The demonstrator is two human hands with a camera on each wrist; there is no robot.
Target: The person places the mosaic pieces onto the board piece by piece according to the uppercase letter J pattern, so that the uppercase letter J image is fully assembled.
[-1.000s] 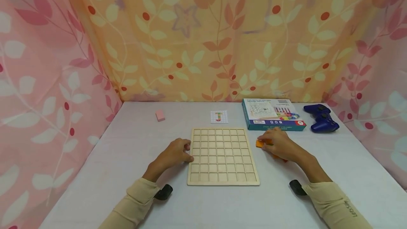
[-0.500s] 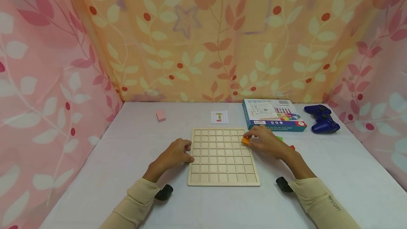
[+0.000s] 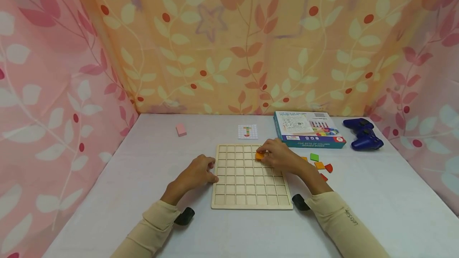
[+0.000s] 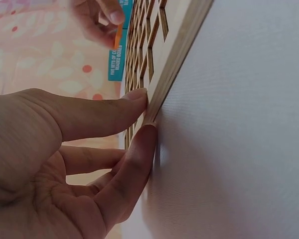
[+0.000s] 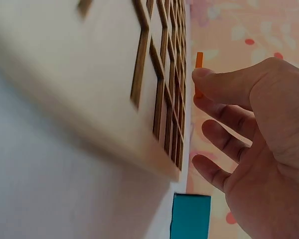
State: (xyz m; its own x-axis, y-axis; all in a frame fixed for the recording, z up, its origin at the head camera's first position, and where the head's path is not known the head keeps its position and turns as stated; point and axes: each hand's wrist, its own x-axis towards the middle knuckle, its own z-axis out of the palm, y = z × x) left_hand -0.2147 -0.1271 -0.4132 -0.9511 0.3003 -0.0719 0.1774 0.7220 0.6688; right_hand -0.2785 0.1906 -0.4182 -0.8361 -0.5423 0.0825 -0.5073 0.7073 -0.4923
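Note:
A pale wooden grid board (image 3: 251,188) lies flat on the white table in the head view. My left hand (image 3: 198,173) rests at its left edge, thumb and forefinger touching the side some way apart; the left wrist view shows the thumb tip (image 4: 135,95) against the rim. Over the far right part of the board, my right hand (image 3: 279,155) pinches an orange square tile (image 3: 259,156) between thumb and fingers. Edge-on in the right wrist view, that tile (image 5: 199,60) stands out past the thumb, above the grid, while the other fingers are spread loosely.
Right of the board lie a green tile (image 3: 314,157), an orange tile (image 3: 319,165), a red quarter-round (image 3: 328,167) and more pieces. Behind are a pattern card (image 3: 247,131), a boxed set (image 3: 308,130), a blue game controller (image 3: 363,134) and a pink block (image 3: 181,130).
My right hand has moved left from the loose pieces to over the board, carrying the orange tile. The pieces it covered now show. My left hand has stayed at the board's edge.

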